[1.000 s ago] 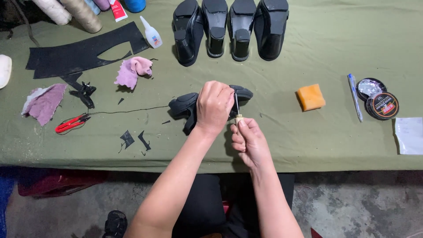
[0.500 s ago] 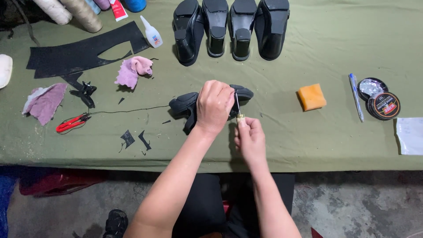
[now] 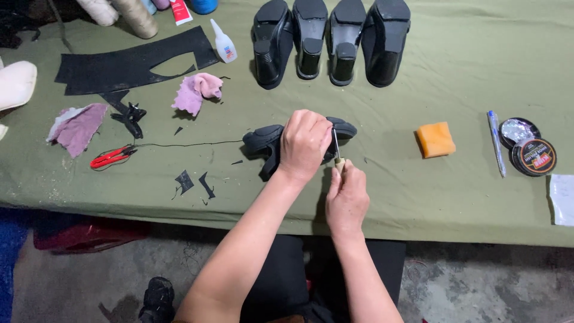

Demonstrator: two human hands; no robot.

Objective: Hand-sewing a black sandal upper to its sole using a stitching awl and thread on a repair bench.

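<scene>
A black shoe [image 3: 263,142] lies on its side on the green cloth-covered table [image 3: 466,72]. My left hand [image 3: 305,145] presses down on the middle of it, covering most of it. My right hand [image 3: 347,196], just below and to the right, grips a small awl-like tool [image 3: 336,149] with a pale wooden handle; its metal tip points up into the shoe's right end. A thin black thread [image 3: 185,143] runs left from the shoe toward red snips [image 3: 110,157].
Several black heeled shoes [image 3: 332,39] stand at the back. An orange sponge [image 3: 435,139], a pen [image 3: 496,140] and open polish tin [image 3: 534,157] lie right. Left: black leather piece [image 3: 119,66], pink rags [image 3: 197,93], glue bottle [image 3: 224,43], scraps [image 3: 194,181].
My right hand has shifted slightly up and left with the tool, closer to the shoe. My left hand stays pressed on the shoe.
</scene>
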